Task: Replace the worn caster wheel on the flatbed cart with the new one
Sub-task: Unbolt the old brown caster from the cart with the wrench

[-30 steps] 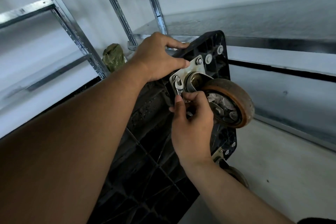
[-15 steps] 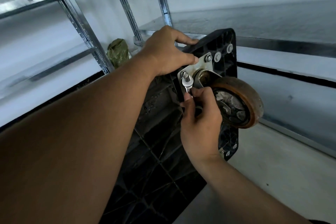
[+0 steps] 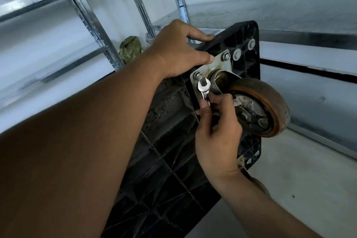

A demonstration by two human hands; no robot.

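Shiny steel spanner [image 3: 204, 90] pinched by right hand [image 3: 218, 137], shaft running up to the silver corner bolt [image 3: 199, 77]; black plastic cart [image 3: 173, 170] gripped by left hand [image 3: 179, 50].

Caster wheel [image 3: 258, 108] on tipped cart [image 3: 173, 160], wrench [image 3: 203, 89] just left of wheel; shelving [image 3: 87, 15] behind cart

**Tally from where I stand**

Two hands: a left hand [image 3: 179, 50] and a right hand [image 3: 218, 131]. One cart [image 3: 173, 170]. One wrench [image 3: 203, 89]. Two caster wheels: a worn wheel [image 3: 270, 106] in plain sight and a second wheel [image 3: 257, 180] mostly hidden behind the right arm. One plate [image 3: 210, 67] with two nuts showing on it, an upper nut [image 3: 225, 56] and a lower nut [image 3: 198, 77]. Three shelf uprights [image 3: 90, 23]. One green bag [image 3: 129, 49].
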